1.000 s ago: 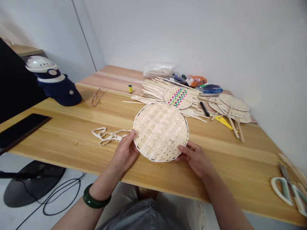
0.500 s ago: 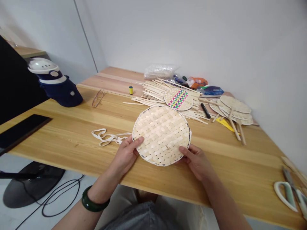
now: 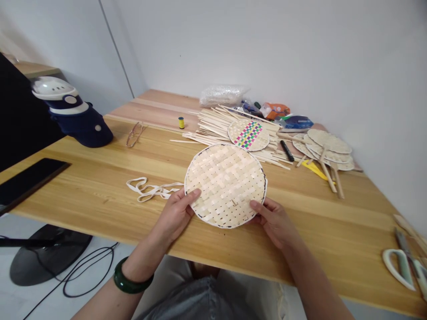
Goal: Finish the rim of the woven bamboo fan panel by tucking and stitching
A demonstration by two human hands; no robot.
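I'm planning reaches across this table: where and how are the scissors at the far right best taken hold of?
Probably by the pale handles, coming from the near side with the right hand: they point towards the near edge of the table, the blades away from it. That hand now holds the woven disc, so it would need freeing first.

A glossy, rounded, dark green bangle (image 3: 125,281) shows at lower left, with a grey top (image 3: 200,300) and pale trousers (image 3: 168,273) at bottom centre.
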